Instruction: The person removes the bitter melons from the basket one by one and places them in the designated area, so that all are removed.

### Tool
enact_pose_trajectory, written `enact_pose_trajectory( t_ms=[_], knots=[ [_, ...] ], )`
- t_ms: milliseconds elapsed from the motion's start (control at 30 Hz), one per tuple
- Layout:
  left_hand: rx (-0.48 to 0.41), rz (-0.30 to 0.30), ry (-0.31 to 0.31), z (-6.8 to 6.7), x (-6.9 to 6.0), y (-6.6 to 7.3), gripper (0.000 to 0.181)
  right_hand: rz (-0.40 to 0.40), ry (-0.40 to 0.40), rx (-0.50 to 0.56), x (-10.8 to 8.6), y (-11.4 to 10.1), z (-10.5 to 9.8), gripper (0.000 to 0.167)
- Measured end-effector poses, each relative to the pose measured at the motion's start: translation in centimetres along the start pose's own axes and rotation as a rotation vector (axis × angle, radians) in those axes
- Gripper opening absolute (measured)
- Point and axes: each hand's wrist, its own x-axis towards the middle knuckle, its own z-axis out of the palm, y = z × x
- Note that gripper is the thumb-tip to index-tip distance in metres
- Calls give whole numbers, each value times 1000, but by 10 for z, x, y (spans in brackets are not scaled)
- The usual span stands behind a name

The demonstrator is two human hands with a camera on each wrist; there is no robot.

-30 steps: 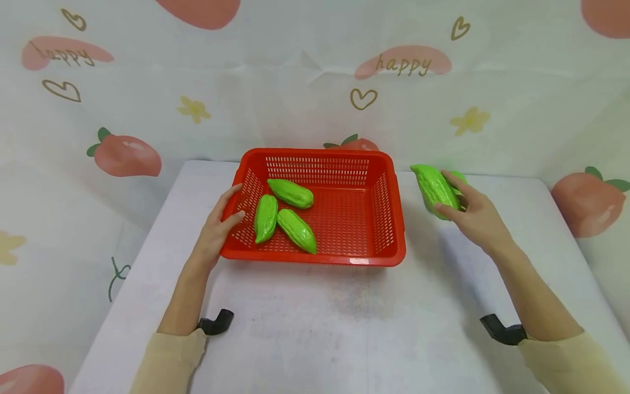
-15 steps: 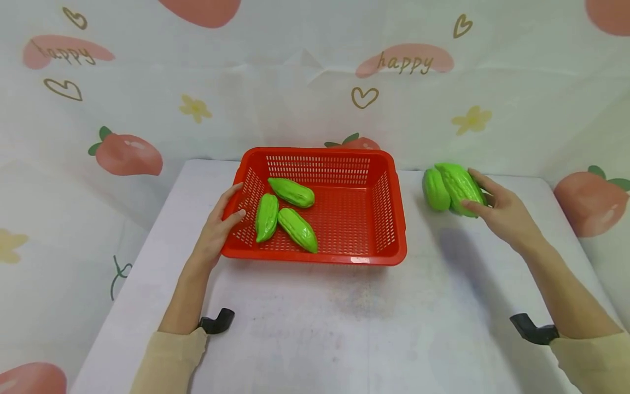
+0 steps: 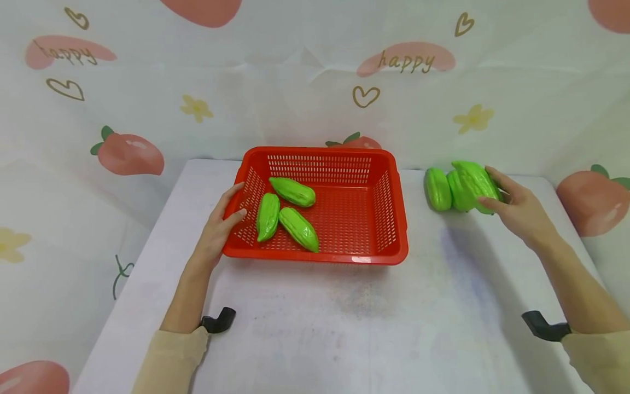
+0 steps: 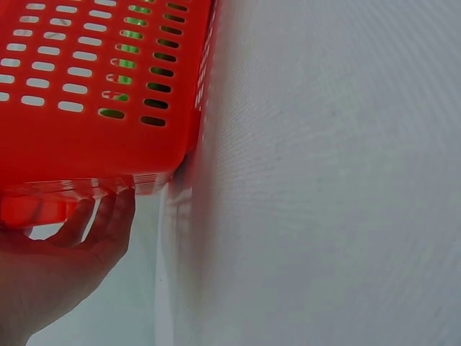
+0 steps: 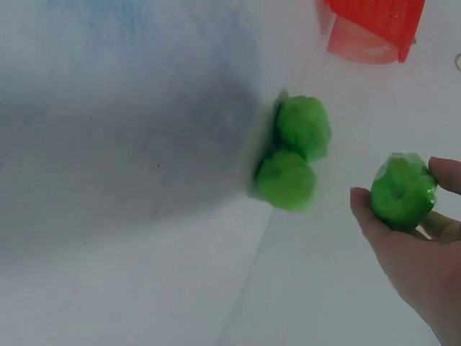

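My left hand (image 3: 214,232) grips the left rim of a red plastic basket (image 3: 315,260), thumb over the edge and fingers outside. In the left wrist view the fingers (image 4: 115,216) reach under the basket's rim. Three green bitter melons lie in the basket's left half, one (image 3: 292,192) behind the other two. My right hand (image 3: 524,210) holds another bitter melon (image 3: 476,186) between thumb and fingers. In the right wrist view this melon (image 5: 402,193) is apart from two bitter melons (image 5: 302,128) lying side by side on the table; they stand left of it in the head view.
A white table (image 3: 315,323) carries the basket and the loose melons. Behind it hangs a pale printed cloth (image 3: 275,98) along the table's back edge. Black wrist mounts (image 3: 219,320) sit on both forearms.
My right hand has moved to the right with the bitter melon in it, uncovering the two melons on the table. The left hand and basket have stayed put.
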Motion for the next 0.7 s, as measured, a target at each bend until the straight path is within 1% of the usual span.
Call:
enact_pose_trajectory(
  t_ms=[167,333,567,700],
  knots=[
    [1,4,0,1,0,0,57,-2,47,2,3,7,-3,69],
    [4,3,3,1,0,0,57,23,86,-8,8,13,-4,70],
    [0,4,12,0,0,1,56,55,100,34,12,19,-6,69],
    [-5,-3,10,0,0,1,56,85,109,25,12,21,-7,69]
  ],
)
